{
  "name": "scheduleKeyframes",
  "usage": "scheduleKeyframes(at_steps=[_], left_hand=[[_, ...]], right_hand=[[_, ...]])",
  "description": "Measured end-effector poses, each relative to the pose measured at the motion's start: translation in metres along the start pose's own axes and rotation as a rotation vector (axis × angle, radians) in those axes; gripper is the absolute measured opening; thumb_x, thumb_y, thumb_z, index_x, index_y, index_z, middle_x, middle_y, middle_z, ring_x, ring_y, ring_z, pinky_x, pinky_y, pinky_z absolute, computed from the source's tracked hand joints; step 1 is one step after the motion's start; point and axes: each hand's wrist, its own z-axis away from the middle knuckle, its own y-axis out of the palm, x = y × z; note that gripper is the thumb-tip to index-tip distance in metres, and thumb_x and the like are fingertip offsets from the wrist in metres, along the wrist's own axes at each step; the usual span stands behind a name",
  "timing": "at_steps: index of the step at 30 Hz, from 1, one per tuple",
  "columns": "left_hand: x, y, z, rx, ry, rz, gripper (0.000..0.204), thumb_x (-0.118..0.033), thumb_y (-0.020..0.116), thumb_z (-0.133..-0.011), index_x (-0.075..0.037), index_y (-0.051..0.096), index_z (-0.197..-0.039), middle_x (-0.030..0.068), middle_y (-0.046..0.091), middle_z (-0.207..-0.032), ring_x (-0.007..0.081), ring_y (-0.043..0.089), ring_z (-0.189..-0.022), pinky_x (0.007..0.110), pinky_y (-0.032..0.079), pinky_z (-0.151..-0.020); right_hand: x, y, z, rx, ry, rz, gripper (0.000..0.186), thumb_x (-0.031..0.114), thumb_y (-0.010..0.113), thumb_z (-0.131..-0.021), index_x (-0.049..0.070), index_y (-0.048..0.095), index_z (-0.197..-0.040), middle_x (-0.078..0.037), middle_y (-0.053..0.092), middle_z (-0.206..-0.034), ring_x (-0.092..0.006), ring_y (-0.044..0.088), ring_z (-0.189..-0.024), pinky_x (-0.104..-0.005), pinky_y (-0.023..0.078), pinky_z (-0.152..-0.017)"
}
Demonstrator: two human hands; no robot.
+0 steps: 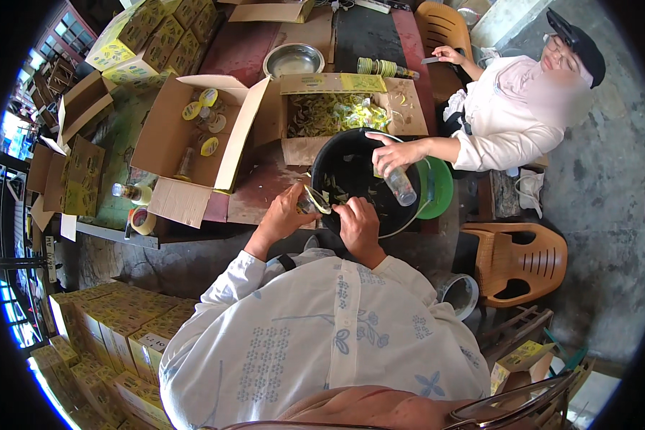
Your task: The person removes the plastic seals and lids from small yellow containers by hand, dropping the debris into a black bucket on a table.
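At the near left rim of a black bucket (322, 159), my left hand (283, 215) is closed around a small clear plastic cup (307, 206). A yellow-green strip (319, 201) curves along the cup's side toward my right hand (358, 225). The fingers of my right hand are pinched together at the strip's end, over the bucket's near edge; exactly what they grip is partly hidden. Scraps of yellow and pale material lie inside the bucket. Across it, a co-worker's hand (396, 156) holds a clear cup (401, 188) tilted over the bucket.
Behind the bucket stands a carton (301, 150) full of yellow shreds. An open carton (166, 136) with several cups is at left, a steel bowl (294, 60) farther back. A green basin (437, 190) adjoins the bucket. The co-worker (505, 118) sits at right, near an orange chair (519, 261).
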Motion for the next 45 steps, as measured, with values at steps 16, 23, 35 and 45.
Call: scheduleKeyframes(at_steps=[16, 23, 35, 45], left_hand=[[0.011, -0.015, -0.011, 0.358, -0.245, 0.544, 0.05, -0.03, 0.089, -0.077, -0.004, 0.066, -0.113, 0.0063, 0.07, -0.1, 0.0165, 0.063, -0.094, 0.034, 0.049, -0.088], [0.014, -0.017, -0.006, 0.215, -0.094, 0.185, 0.058, -0.03, 0.088, -0.078, -0.003, 0.058, -0.12, 0.0126, 0.069, -0.103, 0.0249, 0.067, -0.094, 0.038, 0.05, -0.088], [0.014, 0.011, 0.005, 0.039, -0.054, -0.051, 0.074, -0.039, 0.086, -0.076, -0.002, 0.051, -0.129, 0.0236, 0.071, -0.106, 0.0465, 0.067, -0.1, 0.053, 0.054, -0.084], [0.011, -0.007, -0.011, 0.191, -0.123, 0.281, 0.051, -0.029, 0.087, -0.077, -0.005, 0.063, -0.115, 0.0129, 0.073, -0.099, 0.0271, 0.071, -0.089, 0.037, 0.054, -0.085]], right_hand=[[0.001, 0.003, -0.007, -0.023, -0.031, 0.042, 0.007, 0.007, 0.069, -0.085, 0.009, 0.067, -0.092, -0.005, 0.054, -0.083, -0.0237, 0.058, -0.081, -0.0382, 0.045, -0.07], [-0.004, -0.003, -0.006, 0.004, 0.138, -0.17, 0.01, 0.002, 0.072, -0.083, 0.009, 0.065, -0.086, -0.007, 0.053, -0.084, -0.0286, 0.058, -0.083, -0.0421, 0.047, -0.071], [0.008, -0.014, 0.005, 0.046, 0.056, -0.018, 0.004, 0.007, 0.068, -0.086, 0.009, 0.067, -0.09, -0.006, 0.055, -0.085, -0.0257, 0.058, -0.084, -0.0394, 0.046, -0.07], [0.008, 0.0, 0.005, -0.005, 0.043, 0.024, 0.008, 0.007, 0.068, -0.085, 0.008, 0.067, -0.093, -0.006, 0.055, -0.088, -0.0251, 0.059, -0.086, -0.0386, 0.047, -0.072]])
